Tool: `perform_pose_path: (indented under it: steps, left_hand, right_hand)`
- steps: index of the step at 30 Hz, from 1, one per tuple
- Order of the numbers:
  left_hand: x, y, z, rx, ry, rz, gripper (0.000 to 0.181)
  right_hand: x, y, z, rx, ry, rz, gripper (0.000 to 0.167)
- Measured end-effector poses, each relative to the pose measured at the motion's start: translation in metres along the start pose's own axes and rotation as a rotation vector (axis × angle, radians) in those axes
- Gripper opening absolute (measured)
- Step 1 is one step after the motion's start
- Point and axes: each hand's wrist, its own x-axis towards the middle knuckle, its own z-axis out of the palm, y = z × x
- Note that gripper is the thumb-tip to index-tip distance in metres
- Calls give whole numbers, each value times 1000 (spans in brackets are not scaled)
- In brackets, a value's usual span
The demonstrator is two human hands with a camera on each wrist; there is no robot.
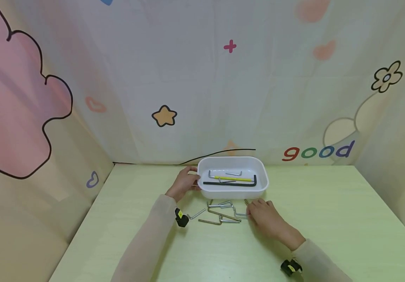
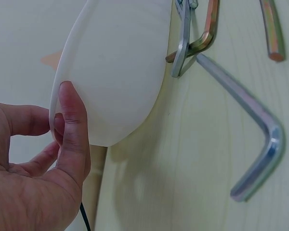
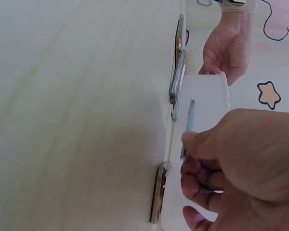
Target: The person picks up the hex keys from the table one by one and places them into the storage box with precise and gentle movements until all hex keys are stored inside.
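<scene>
My left hand [image 1: 184, 185] grips the left end of a white plastic box [image 1: 234, 194], its thumb [image 2: 73, 127] against the outer wall. Right of the pile in front of the box, my right hand [image 1: 267, 219] pinches a silver hex key [image 3: 190, 115] between thumb and fingers; part of the key is hidden by the fingers. A bronze hex key [image 3: 157, 195] lies on the table close to that hand. Inside the box are a long black hex key [image 1: 228, 184], a hex key with a yellow sleeve [image 1: 234, 179] and small silver ones [image 1: 234, 173].
Several silver and bronze hex keys [image 1: 223, 215] lie in a loose pile in front of the box. One silver hex key [image 1: 197, 214] rests apart at the left, near the left wrist. A patterned curtain [image 1: 202, 98] stands behind the pale wooden table [image 1: 329, 207].
</scene>
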Motion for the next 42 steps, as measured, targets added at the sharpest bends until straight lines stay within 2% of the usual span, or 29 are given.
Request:
perform_pose_path:
  steps: [16,23,30,36,42]
  left_hand:
    - [-2,1,0,-8,-4,7,38]
    - [-2,0,1,-20,-5,11,38]
    - [-1,-1,0,-29,-4,14,39]
    - [1,-2,0,-39,-13,10,40]
    - [3,-3,0,-37,-5,5,41]
  right_hand:
    - [4,-2,-12,31,12,9,8]
    - [5,-4,-23,36,45,-9,9]
    - [8,-4,-33,38,42,-14,9]
    - [13,-4,-40,15,82,-27,8]
    - [20,-5,-51,16,71,-9,10]
